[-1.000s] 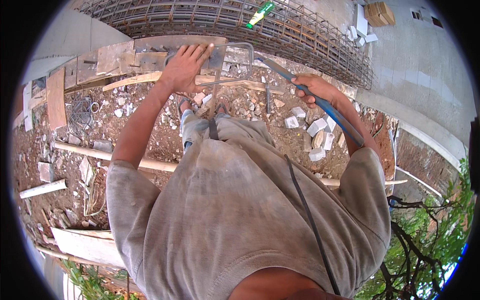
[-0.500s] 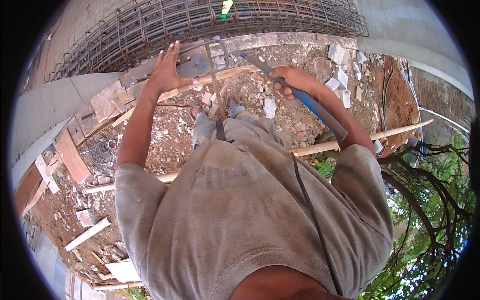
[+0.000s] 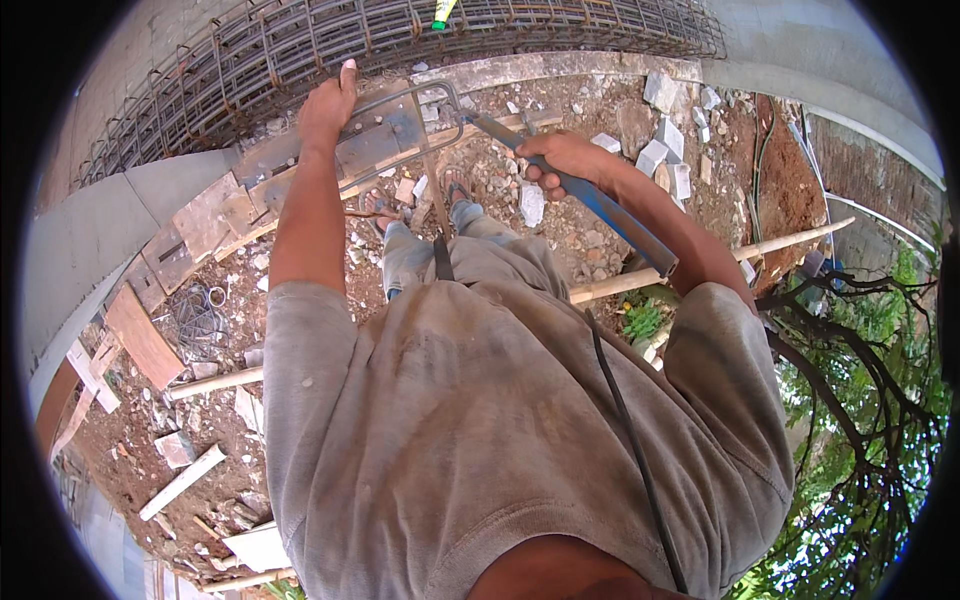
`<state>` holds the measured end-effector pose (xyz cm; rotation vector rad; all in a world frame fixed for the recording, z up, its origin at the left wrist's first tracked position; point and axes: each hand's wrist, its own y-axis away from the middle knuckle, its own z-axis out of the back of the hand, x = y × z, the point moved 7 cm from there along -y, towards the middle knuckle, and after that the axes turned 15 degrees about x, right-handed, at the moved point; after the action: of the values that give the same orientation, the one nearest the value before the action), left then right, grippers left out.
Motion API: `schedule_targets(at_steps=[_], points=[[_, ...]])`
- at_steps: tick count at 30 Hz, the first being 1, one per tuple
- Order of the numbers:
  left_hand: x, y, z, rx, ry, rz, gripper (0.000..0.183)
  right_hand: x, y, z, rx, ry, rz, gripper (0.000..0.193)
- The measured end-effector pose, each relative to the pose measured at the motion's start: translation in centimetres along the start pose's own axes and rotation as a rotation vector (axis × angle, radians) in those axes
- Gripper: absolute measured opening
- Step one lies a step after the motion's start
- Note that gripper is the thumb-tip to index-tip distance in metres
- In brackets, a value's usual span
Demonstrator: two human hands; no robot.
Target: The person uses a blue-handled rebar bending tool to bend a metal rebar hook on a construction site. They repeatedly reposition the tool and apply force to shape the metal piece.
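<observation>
My right hand is wrapped round a long, worn blue metal bar, which slants back along my forearm. The bar's far end meets a corner of a steel rod bent into a long rectangular loop. My left hand is closed at the loop's left side, thumb stretched upward; its curled fingers are mostly hidden, and it appears to grip the rod. Beneath the loop lies a wooden board with dark metal plates. A narrow upright strip crosses in front of the loop.
A long rebar cage runs along the far side, with a green and yellow item on it. Broken white blocks and rubble lie to the right. A wooden pole spans the ground behind; tree branches fill the right.
My left hand has gone from spread fingers to closed, moving slightly up at the loop's side. The loop and the blue bar's far end have shifted a little, the bar leftward.
</observation>
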<state>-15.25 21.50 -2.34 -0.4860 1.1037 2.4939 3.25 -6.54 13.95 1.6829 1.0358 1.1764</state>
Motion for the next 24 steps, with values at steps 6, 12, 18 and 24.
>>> schedule_targets(at_steps=[6,12,18,24], points=[[-1.4,-0.5,-0.8,0.171,-0.274,-0.112,0.089,-1.5,2.1,0.0,-0.149,-0.015,0.030,0.026],[-2.8,-0.3,-1.4,0.189,-0.460,-0.205,0.089,-0.8,0.7,0.0,0.014,-0.245,-0.012,0.017],[-2.9,-0.5,-1.4,0.314,-0.449,-0.111,0.088,0.3,1.4,-0.3,0.080,-0.215,-0.175,0.020],[-3.0,-0.8,-1.2,0.388,-0.436,-0.063,0.090,2.6,2.0,-0.3,0.073,-0.143,-0.312,0.026]])
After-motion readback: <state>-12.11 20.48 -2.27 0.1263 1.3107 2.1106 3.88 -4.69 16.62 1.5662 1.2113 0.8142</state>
